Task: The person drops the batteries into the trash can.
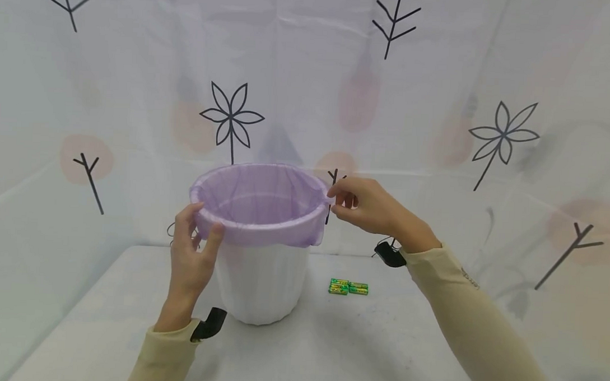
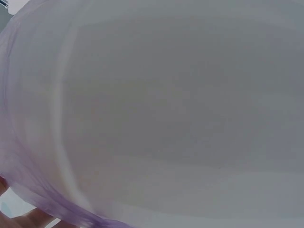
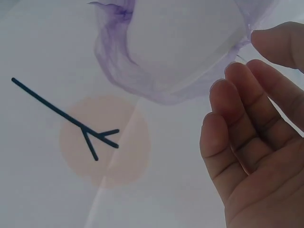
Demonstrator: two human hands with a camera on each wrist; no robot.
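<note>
A white trash can (image 1: 261, 284) stands upright on the table, lined with a thin purple garbage bag (image 1: 268, 234) whose edge is folded down over the rim. My left hand (image 1: 194, 259) holds the rim at its left front, fingers on the side and thumb on the front, over the bag. At the rim's right side my right hand (image 1: 367, 206) pinches a bit of the bag's edge between thumb and index finger. In the right wrist view the purple film (image 3: 156, 90) spreads beside the fingertips. The left wrist view mostly shows the can's pale, bag-covered side (image 2: 166, 109).
Several green and yellow batteries (image 1: 348, 287) lie together on the white table (image 1: 370, 338), right of the can. A white cloth (image 1: 309, 73) with plant drawings hangs behind and along the sides. Black straps with cameras sit at both wrists.
</note>
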